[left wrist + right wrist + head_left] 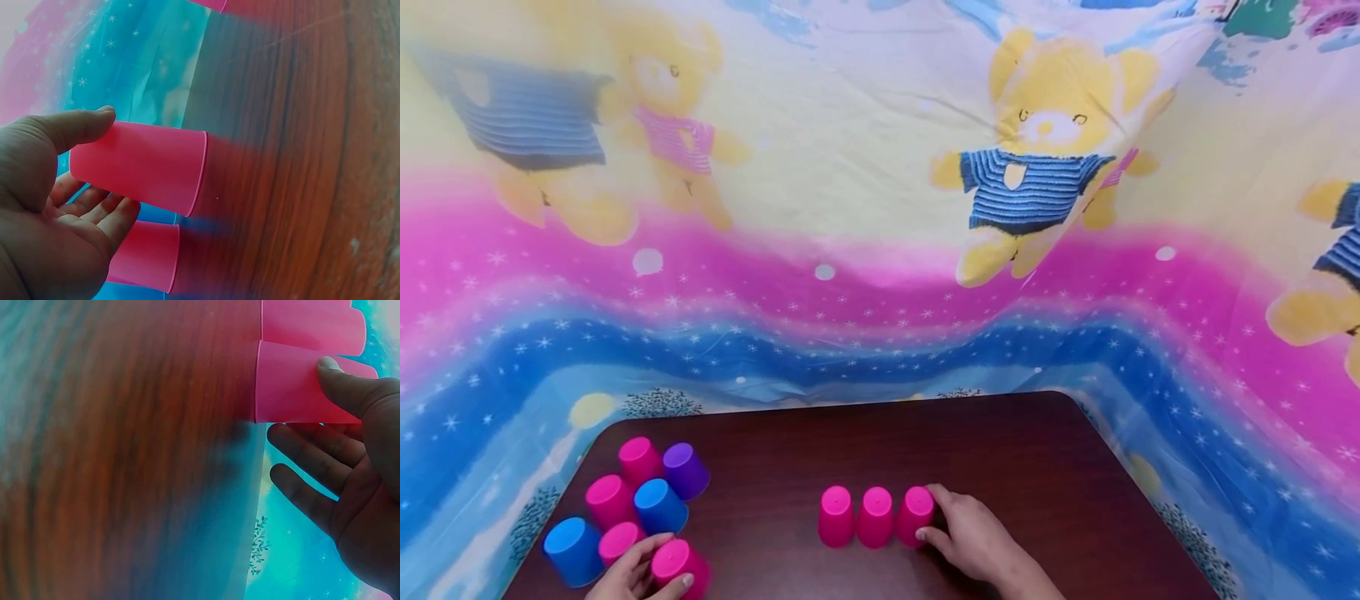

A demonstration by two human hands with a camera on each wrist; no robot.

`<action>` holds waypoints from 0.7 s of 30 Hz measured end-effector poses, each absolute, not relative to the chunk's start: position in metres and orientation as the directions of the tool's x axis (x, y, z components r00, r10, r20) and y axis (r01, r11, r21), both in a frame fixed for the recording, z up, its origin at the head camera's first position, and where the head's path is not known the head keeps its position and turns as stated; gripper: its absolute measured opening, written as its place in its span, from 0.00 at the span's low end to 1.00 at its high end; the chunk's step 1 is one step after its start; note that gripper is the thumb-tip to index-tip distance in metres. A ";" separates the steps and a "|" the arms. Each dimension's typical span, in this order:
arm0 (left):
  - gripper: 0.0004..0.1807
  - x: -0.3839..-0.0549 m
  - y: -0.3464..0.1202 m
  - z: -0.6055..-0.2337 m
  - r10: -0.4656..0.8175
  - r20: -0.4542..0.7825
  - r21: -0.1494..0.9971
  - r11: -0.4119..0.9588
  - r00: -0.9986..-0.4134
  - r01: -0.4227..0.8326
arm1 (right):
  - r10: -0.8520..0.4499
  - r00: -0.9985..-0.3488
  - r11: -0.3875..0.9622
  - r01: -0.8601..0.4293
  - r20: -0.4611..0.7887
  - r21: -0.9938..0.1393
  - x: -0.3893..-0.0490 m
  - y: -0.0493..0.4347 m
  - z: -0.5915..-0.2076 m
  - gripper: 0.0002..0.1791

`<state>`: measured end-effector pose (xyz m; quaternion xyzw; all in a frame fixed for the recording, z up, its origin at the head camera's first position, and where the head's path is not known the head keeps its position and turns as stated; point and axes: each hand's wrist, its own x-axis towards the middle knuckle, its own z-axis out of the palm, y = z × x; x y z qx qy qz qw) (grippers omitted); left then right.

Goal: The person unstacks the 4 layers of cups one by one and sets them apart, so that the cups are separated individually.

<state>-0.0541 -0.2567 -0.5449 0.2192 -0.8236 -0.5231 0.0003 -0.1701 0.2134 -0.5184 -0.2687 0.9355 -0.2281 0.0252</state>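
My left hand grips an upside-down pink cup at the front left of the table. In the left wrist view, the thumb lies along one side of this pink cup and the fingers are under the other. Whether its rim touches the table I cannot tell. Toward the middle, an upside-down pink cup, another pink cup and a third pink cup form a row. My right hand holds the rightmost one between thumb and fingers; the right wrist view shows the thumb on that cup.
Behind and beside my left hand stand several upside-down cups, among them a purple cup, a blue cup, another blue cup and a pink cup. The dark wooden table is bordered by a printed bear curtain.
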 end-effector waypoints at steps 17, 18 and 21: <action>0.58 -0.058 -0.255 -0.543 -0.389 -0.236 0.856 0.350 -0.890 -0.380 | -0.513 -0.855 0.756 -0.492 0.077 -0.431 -0.171 0.214 -0.521 0.27; 0.58 -0.058 -0.254 -0.541 -0.388 -0.236 0.858 0.347 -0.891 -0.378 | -0.512 -0.855 0.756 -0.493 0.078 -0.431 -0.171 0.214 -0.521 0.27; 0.55 -0.060 -0.252 -0.530 -0.372 -0.226 0.861 0.355 -0.900 -0.363 | -0.511 -0.857 0.756 -0.487 0.071 -0.437 -0.171 0.214 -0.520 0.27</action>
